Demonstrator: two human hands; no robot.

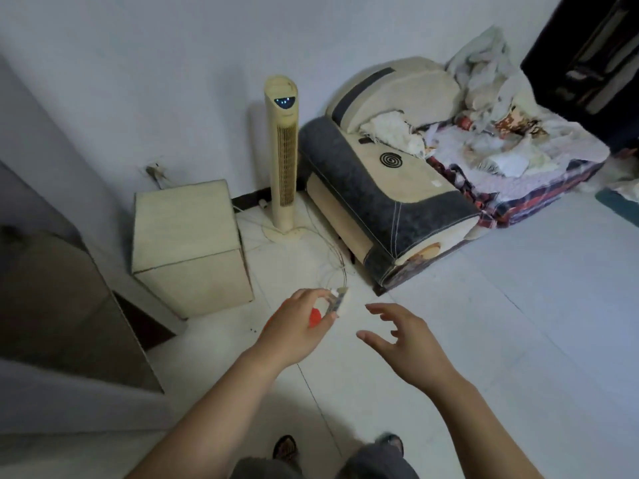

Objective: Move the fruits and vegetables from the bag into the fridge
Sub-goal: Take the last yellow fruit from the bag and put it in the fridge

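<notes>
head camera view, looking down at 2 bare forearms stretched out over a pale tiled floor [518,305]. i see the left hand [294,328] curled, back toward me, with fingers and thumb closed round a red thing [315,317]. only a small red patch shows between thumb and fingers, so it is probably a small fruit, but it is too blurred and hidden for me to name it or give its long axis.

the right hand [409,345] holds nothing. its fingers are spread and loosely bent, with the palm turned toward the left hand. it lies just to the right of the red thing, near it but apart. the left hand is the 1 that has it, and the right is the free 1.

just beyond the left fingertips a white power strip [340,299] lies on the floor, with thin cables running off toward a tall cream fan [284,150]. a cream box [190,243] stands left of the fan and a sofa [397,188] heaped with cloth stands to its right. a large grey-brown panel [62,305] fills the left edge.

no bag is in view. my judgement is that the carry is in hand, and the next move turns on which way the fridge lies from that left hand.
</notes>
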